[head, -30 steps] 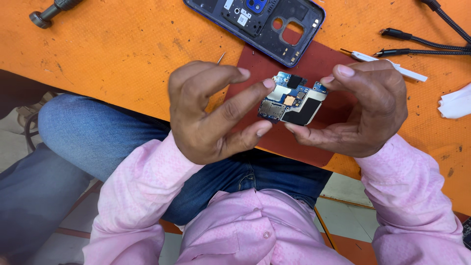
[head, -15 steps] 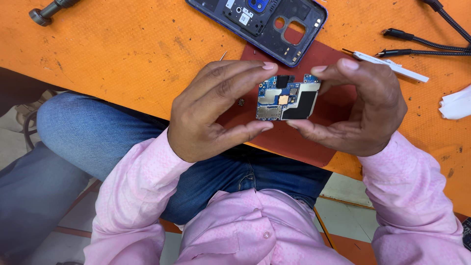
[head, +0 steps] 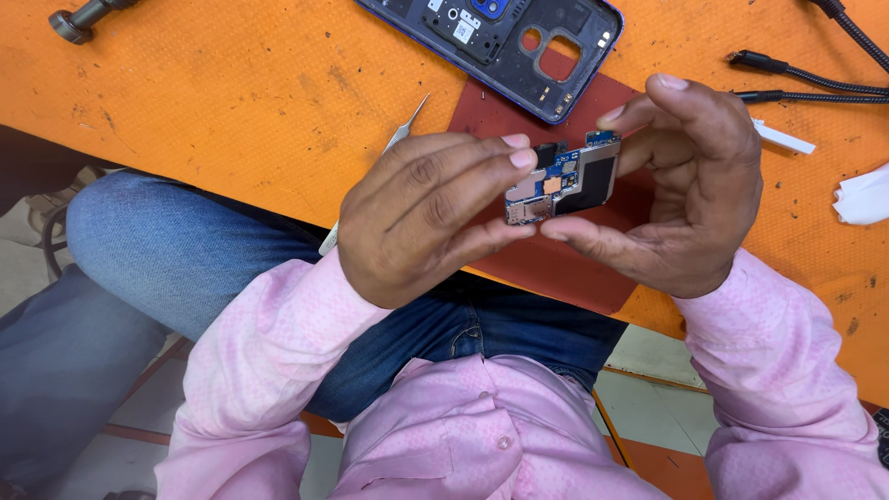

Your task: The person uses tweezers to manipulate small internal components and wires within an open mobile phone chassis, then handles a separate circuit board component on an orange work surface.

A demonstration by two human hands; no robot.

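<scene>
Both hands hold a small blue phone circuit board point(head: 565, 181) with metal shields and a black patch, raised above a dark red mat point(head: 519, 116). My left hand point(head: 426, 208) pinches its left end between thumb and fingers. My right hand point(head: 676, 190) cups its right end, thumb beneath and fingers curled over the top. A dark blue opened phone body point(head: 505, 42) lies on the orange table point(head: 231, 93) just beyond the board.
Metal tweezers point(head: 403, 130) lie partly under my left hand. Black cables point(head: 806, 79) and a thin white stick point(head: 782, 137) lie at the right, with white paper point(head: 866, 199) at the far right edge. A dark tool handle point(head: 79, 18) rests at top left.
The board was turned and lifted a little between my fingers. My left fingers straightened across its left end, and my right hand shifted slightly upward.
</scene>
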